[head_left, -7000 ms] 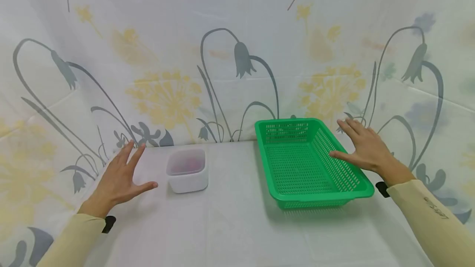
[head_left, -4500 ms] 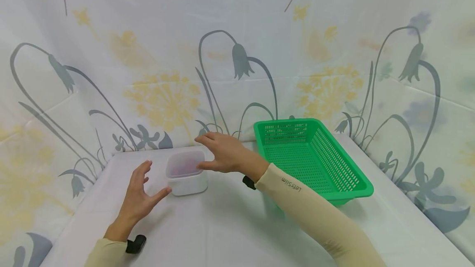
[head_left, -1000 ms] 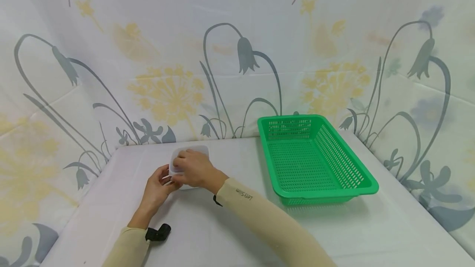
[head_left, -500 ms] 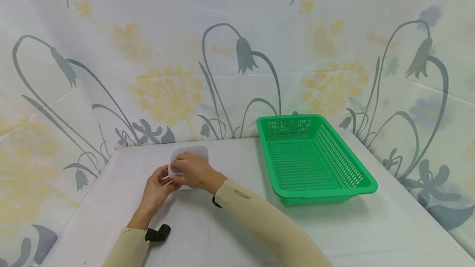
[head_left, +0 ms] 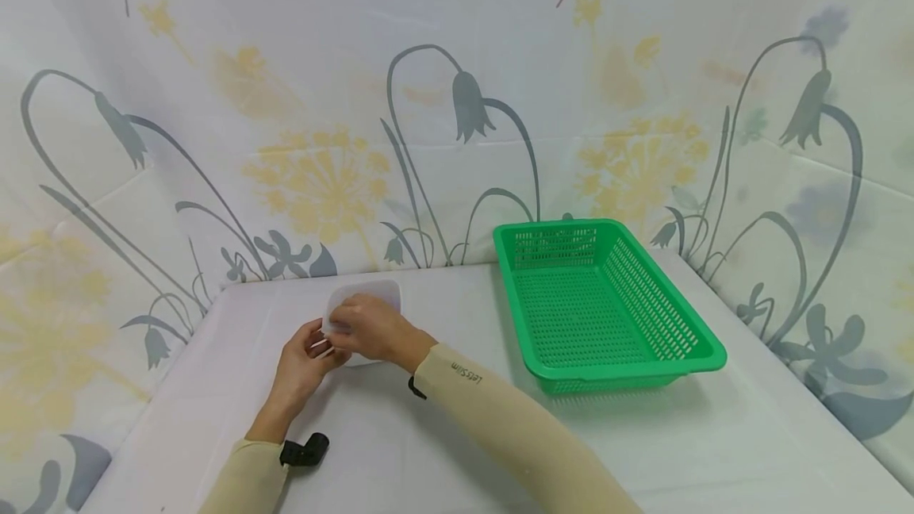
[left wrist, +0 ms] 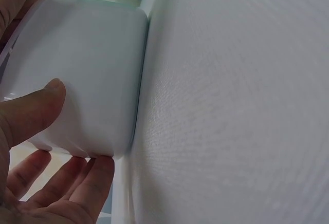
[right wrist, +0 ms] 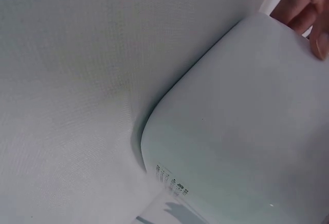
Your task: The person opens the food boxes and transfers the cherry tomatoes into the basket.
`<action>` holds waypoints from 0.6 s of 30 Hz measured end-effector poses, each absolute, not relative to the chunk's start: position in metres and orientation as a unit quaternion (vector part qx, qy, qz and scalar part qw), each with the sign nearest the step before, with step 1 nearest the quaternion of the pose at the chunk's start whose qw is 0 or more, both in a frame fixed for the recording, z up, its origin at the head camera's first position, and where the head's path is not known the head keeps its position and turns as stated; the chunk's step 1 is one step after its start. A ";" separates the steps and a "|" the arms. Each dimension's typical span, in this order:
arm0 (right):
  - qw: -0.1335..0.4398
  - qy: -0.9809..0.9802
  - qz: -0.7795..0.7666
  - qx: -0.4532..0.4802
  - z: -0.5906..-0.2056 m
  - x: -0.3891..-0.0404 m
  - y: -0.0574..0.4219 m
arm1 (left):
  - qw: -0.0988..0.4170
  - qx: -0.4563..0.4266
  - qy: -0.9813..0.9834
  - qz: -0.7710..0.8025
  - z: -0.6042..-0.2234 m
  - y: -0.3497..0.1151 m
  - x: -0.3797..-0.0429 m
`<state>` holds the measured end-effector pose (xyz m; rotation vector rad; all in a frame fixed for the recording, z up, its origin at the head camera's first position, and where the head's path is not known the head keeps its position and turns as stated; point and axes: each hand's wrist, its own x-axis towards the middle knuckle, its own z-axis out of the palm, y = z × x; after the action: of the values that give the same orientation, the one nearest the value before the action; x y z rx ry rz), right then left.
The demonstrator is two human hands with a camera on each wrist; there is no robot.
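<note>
A white square food container with a translucent lid stands on the white table. Its near left corner is gripped by my left hand, thumb on one wall and fingertips on the adjoining one in the left wrist view. My right hand reaches over the top, its fingers curled and apparently pinching the lid's edge at that same corner. It covers much of the lid. In the right wrist view the container wall fills the right side, with printed text low down and my left fingers at the top right.
To the right stands a green perforated plastic basket with nothing in it. White cloth covers the table. Behind it hangs a white curtain printed with grey and yellow flowers.
Several seconds ago both hands were apart and open; they have since come together at the container. Over the last second the lid's near left corner has shifted slightly; the hands barely moved.
</note>
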<state>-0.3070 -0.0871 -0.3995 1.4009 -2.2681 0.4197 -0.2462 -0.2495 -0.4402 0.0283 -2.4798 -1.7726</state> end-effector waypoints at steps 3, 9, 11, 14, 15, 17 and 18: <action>0.220 -0.819 0.158 0.507 -0.399 -0.307 -0.087 | 0.046 0.011 -0.814 -0.578 -0.440 -0.250 -0.246; 0.226 -0.809 0.179 0.512 -0.398 -0.308 -0.087 | 0.051 0.004 -0.814 -0.579 -0.439 -0.249 -0.247; 0.234 -0.805 0.179 0.515 -0.398 -0.308 -0.087 | 0.052 0.003 -0.813 -0.579 -0.439 -0.248 -0.247; 0.243 -0.802 0.174 0.517 -0.398 -0.308 -0.087 | 0.053 0.004 -0.812 -0.581 -0.439 -0.247 -0.247; 0.244 -0.802 0.172 0.518 -0.398 -0.308 -0.087 | 0.053 0.005 -0.812 -0.581 -0.439 -0.247 -0.247; 0.244 -0.804 0.167 0.517 -0.398 -0.306 -0.087 | 0.054 0.006 -0.813 -0.580 -0.440 -0.247 -0.247; 0.244 -0.805 0.162 0.515 -0.398 -0.306 -0.087 | 0.056 0.006 -0.815 -0.577 -0.440 -0.247 -0.247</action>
<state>-0.3057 -0.0869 -0.3985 1.4066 -2.1996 0.4434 -0.2466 -0.2468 -0.4398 0.0192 -2.4715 -1.7520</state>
